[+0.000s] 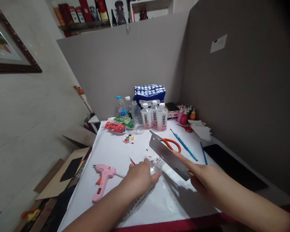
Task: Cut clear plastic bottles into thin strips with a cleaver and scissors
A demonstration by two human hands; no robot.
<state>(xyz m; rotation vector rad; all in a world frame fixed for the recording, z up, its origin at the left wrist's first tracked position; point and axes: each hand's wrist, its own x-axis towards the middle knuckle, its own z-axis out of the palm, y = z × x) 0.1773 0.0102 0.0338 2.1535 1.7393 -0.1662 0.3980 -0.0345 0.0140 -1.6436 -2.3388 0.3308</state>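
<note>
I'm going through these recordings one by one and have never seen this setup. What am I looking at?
There is no machine here: this one picture shows a person's bare hands, taken from a camera worn on the head. The left hand holds a clear plastic bottle on the white table; the right hand holds a broad-bladed knife. Around them lie a pink glue gun, orange-handled scissors and a paint palette, with three white-labelled bottles standing behind.

Our left hand [140, 175] holds a clear, ridged plastic bottle [156, 168] lying lengthwise on the white-covered bench [83, 211], mostly hidden from us. Our right hand [201, 177] grips a broad, grey metal cleaver [168, 160], its blade slanting down rightward, just beside the bottle.
</note>
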